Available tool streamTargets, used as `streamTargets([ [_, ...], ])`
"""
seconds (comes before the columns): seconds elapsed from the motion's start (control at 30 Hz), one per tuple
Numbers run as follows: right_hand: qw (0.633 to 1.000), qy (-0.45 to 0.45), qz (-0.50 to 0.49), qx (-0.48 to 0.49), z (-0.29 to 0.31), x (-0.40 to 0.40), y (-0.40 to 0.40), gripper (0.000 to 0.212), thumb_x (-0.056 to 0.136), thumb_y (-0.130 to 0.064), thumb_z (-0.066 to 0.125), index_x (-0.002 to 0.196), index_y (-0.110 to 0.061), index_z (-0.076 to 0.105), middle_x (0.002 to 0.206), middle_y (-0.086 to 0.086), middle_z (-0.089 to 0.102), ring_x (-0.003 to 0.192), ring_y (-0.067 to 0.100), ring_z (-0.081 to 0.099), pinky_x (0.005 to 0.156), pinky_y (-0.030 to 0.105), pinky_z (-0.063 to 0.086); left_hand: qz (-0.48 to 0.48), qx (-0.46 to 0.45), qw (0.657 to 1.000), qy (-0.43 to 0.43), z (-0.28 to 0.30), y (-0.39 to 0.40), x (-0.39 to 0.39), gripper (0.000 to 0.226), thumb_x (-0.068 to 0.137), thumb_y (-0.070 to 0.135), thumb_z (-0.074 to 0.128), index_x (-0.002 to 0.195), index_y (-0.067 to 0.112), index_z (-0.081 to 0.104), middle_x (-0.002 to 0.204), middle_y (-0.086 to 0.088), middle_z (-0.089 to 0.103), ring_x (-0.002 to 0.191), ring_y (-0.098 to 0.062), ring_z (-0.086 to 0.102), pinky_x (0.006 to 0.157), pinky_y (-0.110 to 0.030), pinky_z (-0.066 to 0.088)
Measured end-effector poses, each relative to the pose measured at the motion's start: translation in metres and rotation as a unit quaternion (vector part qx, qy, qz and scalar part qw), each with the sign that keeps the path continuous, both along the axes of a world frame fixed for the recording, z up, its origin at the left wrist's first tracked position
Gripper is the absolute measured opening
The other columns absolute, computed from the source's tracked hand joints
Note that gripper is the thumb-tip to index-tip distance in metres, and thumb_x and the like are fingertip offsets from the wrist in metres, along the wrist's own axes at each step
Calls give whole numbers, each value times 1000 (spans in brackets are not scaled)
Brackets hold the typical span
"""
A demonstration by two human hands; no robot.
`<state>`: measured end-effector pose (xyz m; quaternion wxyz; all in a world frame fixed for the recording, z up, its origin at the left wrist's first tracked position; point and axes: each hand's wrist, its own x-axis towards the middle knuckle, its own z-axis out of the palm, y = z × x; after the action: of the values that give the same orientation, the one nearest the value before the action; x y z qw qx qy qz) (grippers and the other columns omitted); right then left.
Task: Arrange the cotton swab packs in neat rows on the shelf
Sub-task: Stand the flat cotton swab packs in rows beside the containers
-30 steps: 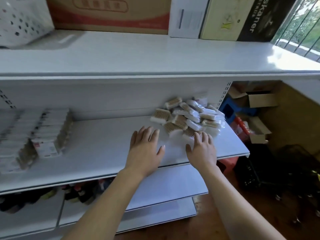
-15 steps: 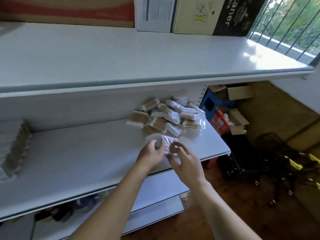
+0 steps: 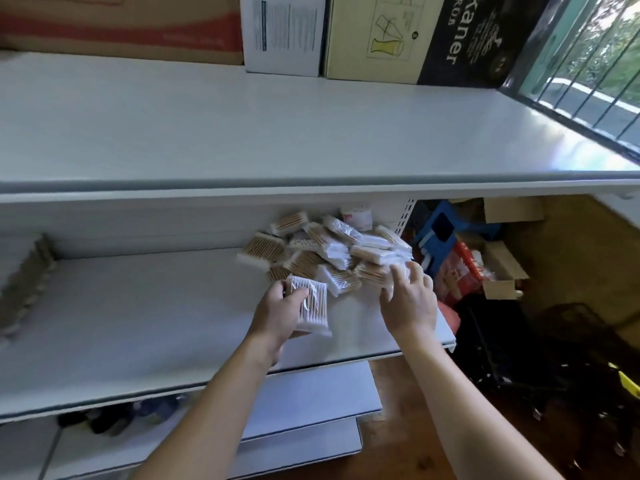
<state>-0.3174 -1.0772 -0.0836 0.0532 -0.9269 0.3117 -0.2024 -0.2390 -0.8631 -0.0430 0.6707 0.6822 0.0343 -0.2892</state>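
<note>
Looking down from head height at a white metal shelf (image 3: 145, 317), a person's two bare arms reach in from the bottom edge. The left hand (image 3: 278, 311) grips a clear pack of cotton swabs (image 3: 311, 308), thumb curled over its top face and fingers underneath, holding it just above the shelf near the front. The right hand (image 3: 410, 299) reaches into the near right edge of a loose pile of swab packs (image 3: 329, 254); its fingers are bent over a pack there, but motion blur makes it impossible to tell whether they actually grasp it or only touch it.

That pile sits at the right end of the shelf, toward the back wall, with packs lying at all angles and overlapping; wooden swab sticks show through the clear wrappers. At the far left edge of the same shelf, a blurred row of stacked packs (image 3: 27, 282) is partly visible, well apart from the pile.

Above is a wider white top shelf (image 3: 277, 133) carrying cardboard boxes (image 3: 398, 36) along its back. To the right of the shelving, open cardboard cartons (image 3: 502, 268) and a blue stool (image 3: 440, 233) stand on the floor, with a barred window (image 3: 595, 74) at upper right.
</note>
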Motion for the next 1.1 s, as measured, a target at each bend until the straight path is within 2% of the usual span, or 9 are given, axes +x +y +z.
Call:
streamTargets([
  [0.13, 990, -94, 103, -14, -11, -6, -13, 22, 80, -13, 74, 101, -16, 72, 111, 8, 64, 84, 33, 64, 55, 34, 51, 20, 7, 1000, -1, 0, -32, -16, 10, 96, 19, 60, 102, 11, 64, 100, -17, 72, 92, -34, 72, 75, -53, 62],
  [0.23, 962, -187, 196, -19, -9, -22, -4, 17, 83, -18, 71, 99, -13, 72, 107, 4, 66, 71, 27, 62, 47, 34, 47, 37, 42, 998, -9, -4, -52, -27, 22, 86, 36, 64, 100, 19, 63, 101, -13, 72, 89, -29, 71, 69, -42, 62],
  [0.33, 935, -214, 282, -12, -8, -35, 10, 18, 83, -21, 72, 98, -10, 71, 104, 4, 65, 79, 25, 63, 53, 36, 50, 59, 4, 998, 17, 1, -68, -37, 35, 89, 57, 57, 101, 25, 65, 103, -10, 74, 94, -29, 72, 76, -52, 62],
  [0.47, 921, -211, 329, 4, -7, -38, 12, 19, 81, -22, 76, 96, -12, 71, 102, 2, 63, 84, 22, 63, 55, 36, 52, 49, -74, 996, 23, 4, -74, -45, 54, 89, 69, 53, 117, 24, 63, 103, -2, 75, 87, -16, 75, 67, -40, 61],
  [0.63, 890, -203, 406, 41, 9, -32, -3, 30, 94, -34, 67, 112, -10, 73, 112, 5, 66, 100, 23, 63, 81, 34, 53, 101, -22, 994, -41, -11, -68, -38, 33, 90, 26, 74, 119, 20, 61, 105, -8, 75, 83, -19, 74, 59, -35, 59],
  [0.73, 944, -189, 269, -7, 13, -5, -35, 33, 92, -26, 67, 119, -7, 67, 116, 9, 66, 106, 31, 59, 88, 43, 51, 103, -23, 993, -42, -12, -62, -35, 34, 76, 31, 75, 106, 17, 69, 98, -11, 77, 85, -28, 75, 71, -53, 63],
  [0.8, 978, -94, 185, -33, 10, 16, -49, 47, 87, -30, 69, 128, -7, 61, 127, 13, 61, 117, 37, 53, 95, 50, 49, 104, -20, 994, -42, -12, -58, -35, 36, 74, 34, 74, 105, 16, 69, 97, -10, 77, 87, -28, 75, 76, -54, 62],
  [0.9, 980, -9, 189, -63, 1, 32, -53, 44, 86, -34, 67, 125, -14, 61, 131, 8, 60, 125, 36, 48, 95, 49, 48, 109, -29, 993, -44, -16, -57, -37, 23, 88, 23, 72, 109, 15, 66, 98, -9, 77, 84, -24, 75, 68, -41, 63],
  [1.1, 965, -83, 238, -74, 1, 18, -45, 21, 85, -25, 68, 106, -22, 70, 110, -2, 68, 105, 28, 60, 82, 40, 46, 125, -19, 990, -63, -19, -60, -35, 22, 90, 26, 71, 109, 17, 65, 98, -3, 77, 84, -16, 75, 64, -27, 58],
])
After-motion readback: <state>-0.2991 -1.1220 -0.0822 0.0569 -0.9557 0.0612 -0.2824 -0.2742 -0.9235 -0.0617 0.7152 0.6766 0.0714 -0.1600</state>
